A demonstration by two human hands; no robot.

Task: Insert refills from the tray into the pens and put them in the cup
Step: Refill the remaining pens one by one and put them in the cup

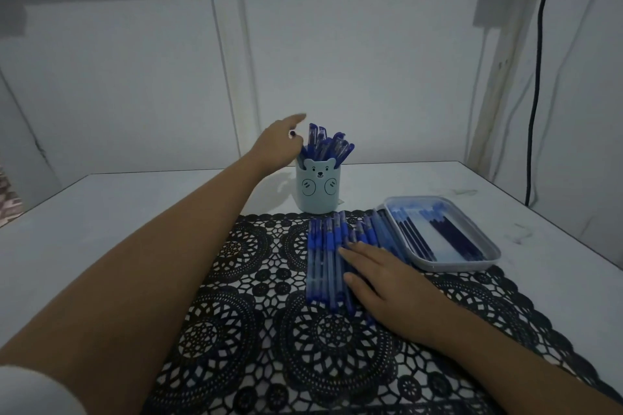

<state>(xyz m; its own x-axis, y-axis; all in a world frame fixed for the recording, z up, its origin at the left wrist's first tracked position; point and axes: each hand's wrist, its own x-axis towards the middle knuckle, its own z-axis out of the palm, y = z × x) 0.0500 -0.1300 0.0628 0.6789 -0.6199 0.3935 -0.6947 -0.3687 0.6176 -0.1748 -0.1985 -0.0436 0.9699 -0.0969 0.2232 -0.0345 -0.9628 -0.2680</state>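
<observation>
Reaching to cup [318, 192], resting on loose pens [323, 256].
Left hand [278, 145] by cup rim, pinching or not impossible to tell; right hand [381, 283] spread flat over pens, beside tray [485, 239] of refills [448, 236].

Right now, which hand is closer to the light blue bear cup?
Left. The left hand is by the light blue bear cup; the right hand lies on blue pens before it.

Cup [318, 190] behind pens [325, 259]; tray [472, 266] — right.
</observation>
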